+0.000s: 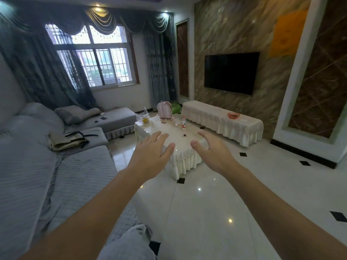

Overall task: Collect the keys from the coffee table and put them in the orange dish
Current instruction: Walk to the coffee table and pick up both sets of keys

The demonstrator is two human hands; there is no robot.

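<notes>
Head view: both bare arms reach forward from the bottom of the frame toward the middle. The left hand (152, 156) is spread flat with its fingers apart, its grip empty. The right hand (212, 151) is also unclenched, fingers loosely curved and thumb held away from them, clasping nothing. Beyond them, at the centre of the frame, stands the coffee table (176, 158), a surface draped in cream cloth. A small dark object (184, 135), possibly the keys but too small to tell, lies on it between the two hands. Farther back on it stand a clear bottle (183, 122) and a pink backpack (164, 110). The orange dish (233, 115) rests on the long cloth-covered bench (225, 126) right of centre, below the dark television (231, 73). A grey sofa (56, 175) fills the left side.
</notes>
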